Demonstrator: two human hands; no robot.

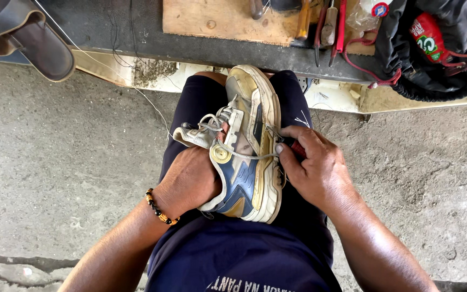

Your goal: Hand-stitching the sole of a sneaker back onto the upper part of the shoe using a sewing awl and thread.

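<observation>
Rough concrete floor [55, 162] surrounds a seated person's lap, where a worn sneaker [247, 146] lies on its side. Left hand [190, 178] reaches inside the shoe's opening, fingers hidden; right hand [312, 165] pinches a small red-handled tool [297, 147] against the sole edge.

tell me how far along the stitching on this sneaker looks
Done: the sneaker lies on its side across the lap, and a thread already runs over its side to the sole edge. In hand: the left hand is tucked into the shoe, bracing it, while the right hand grips a red-handled tool at the sole seam. Left: how much seam remains unsewn cannot be told, since the hands hide it.
</observation>
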